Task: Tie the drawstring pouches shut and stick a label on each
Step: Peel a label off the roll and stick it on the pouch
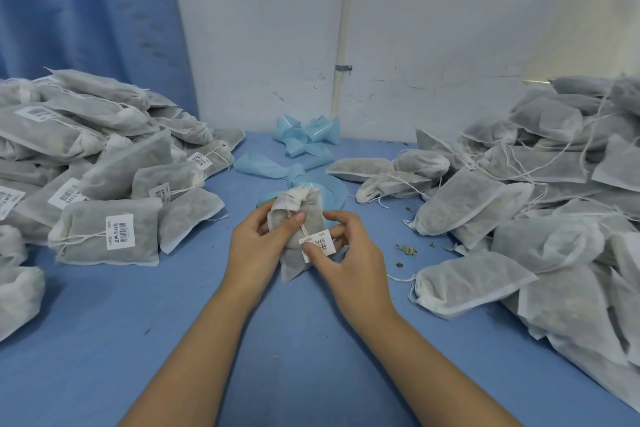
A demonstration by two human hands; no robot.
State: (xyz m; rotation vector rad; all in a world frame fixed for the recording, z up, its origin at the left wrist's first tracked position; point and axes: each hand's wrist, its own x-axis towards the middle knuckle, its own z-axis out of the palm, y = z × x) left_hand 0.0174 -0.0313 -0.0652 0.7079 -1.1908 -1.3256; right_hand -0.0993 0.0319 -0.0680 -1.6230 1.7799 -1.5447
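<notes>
Centrally, the pouch stands upright, neck uppermost. Left hand pinches its neck side; right hand, nearer, thumb-presses the label against its lower right.

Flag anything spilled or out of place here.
Dried bits lie loose on the table beside the right pile, likely spilled filling. Crumpled blue strips litter the back.

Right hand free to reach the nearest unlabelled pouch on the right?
Probably not yet: the right hand pinches the label on the held pouch; only bare table lies before the unlabelled pouch.
</notes>
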